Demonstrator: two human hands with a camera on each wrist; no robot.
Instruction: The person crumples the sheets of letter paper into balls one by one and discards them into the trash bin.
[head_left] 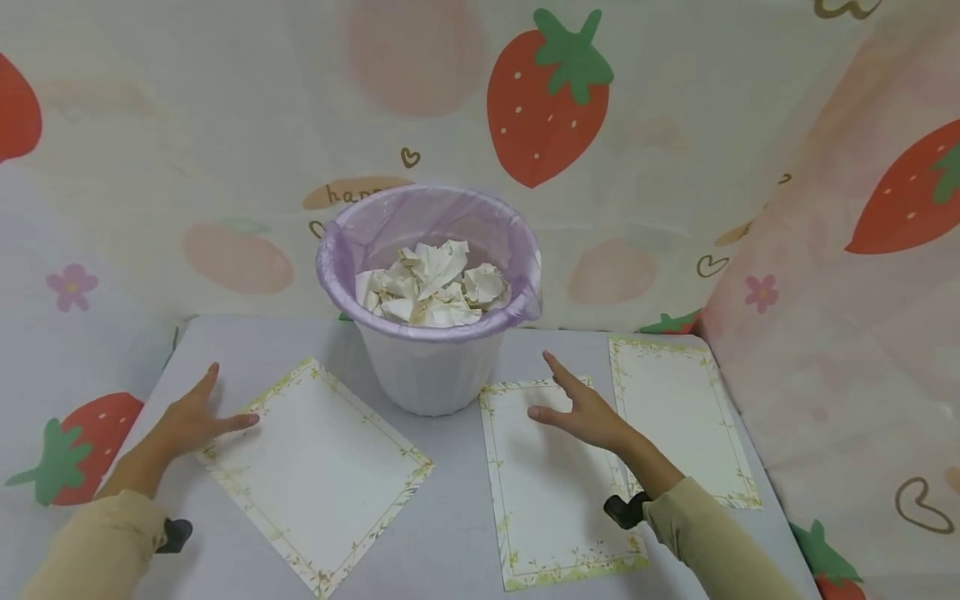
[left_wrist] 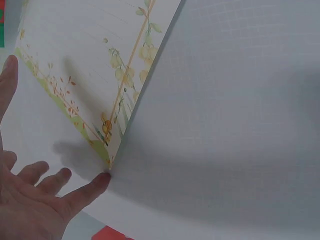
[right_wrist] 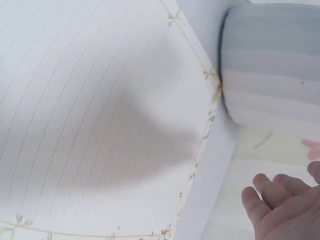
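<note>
Apparently thin and light, the left sheet lies askew on the table, left of and nearer than the bin, with one corner pointing near. It should bend readily, crease for good if squeezed, and tear if jerked. The middle sheet and, farther right, the right sheet carry a similar leafy border and should handle alike. Paper lying this flat may slide under a fingertip, so an edge or corner seems the best hold, lifted a little and pinched between thumb and finger. The left hand is spread and grasps nothing, its thumb over the left sheet's far left edge; whether it touches, I cannot tell. The right hand hovers over the middle sheet, thumb and fingers apart, gripping nothing. Inside the bin's purple liner, crumpled paper suggests such stock keeps its folds
</note>
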